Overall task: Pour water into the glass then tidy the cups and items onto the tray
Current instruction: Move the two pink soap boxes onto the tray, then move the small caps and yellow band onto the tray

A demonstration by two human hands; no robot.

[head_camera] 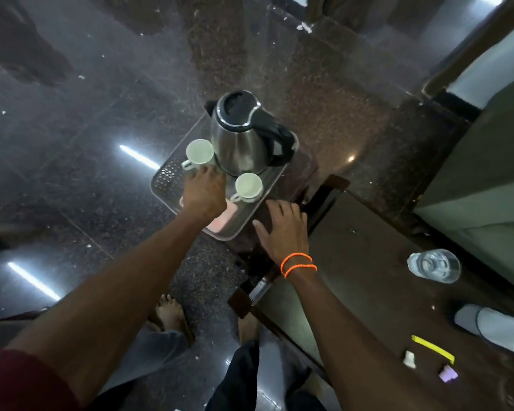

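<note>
The tray (172, 176) is located on a small dark stand at the centre of the view. The left hand (204, 194) is extended over the tray, palm down, with its fingertips touching the left cup (199, 152) near the handle; whether the cup is gripped cannot be told. This cup is positioned at 9 o'clock from the kettle (244, 137), just beside its body. The kettle stands upright on the tray, lid closed, handle pointing toward 3 o'clock. A second cup (248, 186) is seated at 6 o'clock from the kettle. A pink item (224, 221) lies on the tray, partly hidden under the left hand. The right hand (282, 229) is laid flat with fingers spread on the stand, beside the tray's right edge, holding nothing. The glass (433, 265), containing water, is found well apart at 4 o'clock, on the dark table (353, 277).
</note>
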